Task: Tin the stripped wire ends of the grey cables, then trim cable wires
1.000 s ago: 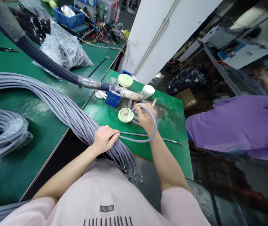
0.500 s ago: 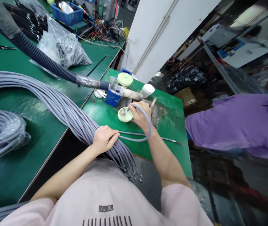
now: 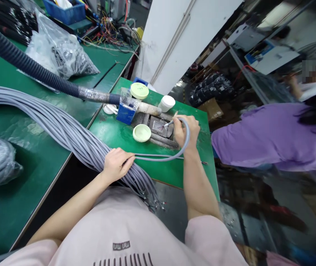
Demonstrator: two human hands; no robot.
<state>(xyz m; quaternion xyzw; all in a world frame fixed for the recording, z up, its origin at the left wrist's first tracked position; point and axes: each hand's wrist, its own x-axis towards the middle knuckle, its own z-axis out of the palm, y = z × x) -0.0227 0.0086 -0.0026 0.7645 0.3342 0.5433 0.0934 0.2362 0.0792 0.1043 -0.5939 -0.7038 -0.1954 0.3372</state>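
Observation:
My left hand [image 3: 116,163] is closed round a thick bundle of grey cables [image 3: 63,129] that runs from the left across the gap between the tables. My right hand [image 3: 185,130] pinches the end of one grey cable [image 3: 171,157] that loops round my wrist. The cable's stripped wire tips [image 3: 164,126] hang over a shiny metal pot [image 3: 158,125] set in the green table [image 3: 147,162]. A pale green round dish [image 3: 141,133] sits just left of the pot.
A ribbed dark hose [image 3: 36,72] ends by a blue box [image 3: 125,112]. Near it stand a green lid [image 3: 139,90] and a white jar [image 3: 166,103]. A plastic bag of parts [image 3: 60,51] lies at the back left. A person in purple [image 3: 271,136] works at the right.
My right hand moved the cable end rightward, from the pale green dish to above the metal pot. My left hand kept its grip on the bundle.

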